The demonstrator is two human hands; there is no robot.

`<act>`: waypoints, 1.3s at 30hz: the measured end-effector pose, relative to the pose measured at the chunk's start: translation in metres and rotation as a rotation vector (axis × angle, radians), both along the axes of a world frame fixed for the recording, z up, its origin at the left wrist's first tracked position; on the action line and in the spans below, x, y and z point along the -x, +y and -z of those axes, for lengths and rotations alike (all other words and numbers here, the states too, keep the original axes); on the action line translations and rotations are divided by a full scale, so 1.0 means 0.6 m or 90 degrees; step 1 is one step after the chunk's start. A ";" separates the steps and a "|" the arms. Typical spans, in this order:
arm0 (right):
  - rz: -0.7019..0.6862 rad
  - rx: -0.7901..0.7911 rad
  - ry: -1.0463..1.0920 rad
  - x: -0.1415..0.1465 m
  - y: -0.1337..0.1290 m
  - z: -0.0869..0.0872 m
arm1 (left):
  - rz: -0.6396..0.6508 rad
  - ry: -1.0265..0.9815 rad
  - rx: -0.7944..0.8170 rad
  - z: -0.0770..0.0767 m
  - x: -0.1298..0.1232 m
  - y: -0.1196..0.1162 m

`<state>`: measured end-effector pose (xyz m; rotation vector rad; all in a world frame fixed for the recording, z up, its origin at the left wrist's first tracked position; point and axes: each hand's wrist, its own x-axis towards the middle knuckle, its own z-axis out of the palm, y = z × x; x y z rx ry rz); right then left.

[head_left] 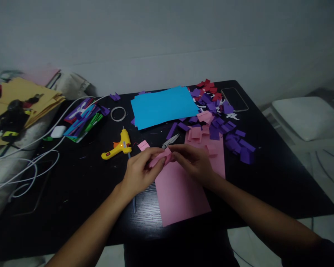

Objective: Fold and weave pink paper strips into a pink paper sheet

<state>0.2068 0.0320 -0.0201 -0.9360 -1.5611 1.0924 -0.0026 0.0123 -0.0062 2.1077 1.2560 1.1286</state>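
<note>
Between my two hands is a small folded piece of pink paper. My left hand grips it with the thumb on top and the fingers behind. The fingertips of my right hand pinch its right end. Beneath them lie pink paper sheets. A pair of scissors rests just beyond my fingers, its blades showing and its handles hidden by my hands. Left of my left hand lies a yellow glue gun with a glue stick near it. A small pink paper piece lies beside the glue gun.
Blue sheets lie at the back, near a roll of tape. Purple paper pieces and red scraps are heaped at the right, by a phone. White cables cross the left side. A white stool stands right.
</note>
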 end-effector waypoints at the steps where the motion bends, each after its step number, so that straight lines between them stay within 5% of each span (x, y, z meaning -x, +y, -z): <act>1: 0.006 -0.016 -0.004 0.001 0.000 0.000 | -0.004 0.006 -0.011 -0.001 0.000 0.001; 12: 0.015 -0.282 -0.089 -0.004 -0.003 -0.017 | 0.042 -0.017 -0.118 -0.016 -0.011 0.004; 39: 0.032 -0.342 -0.095 0.001 -0.004 -0.016 | 0.046 0.007 -0.170 -0.021 -0.016 -0.004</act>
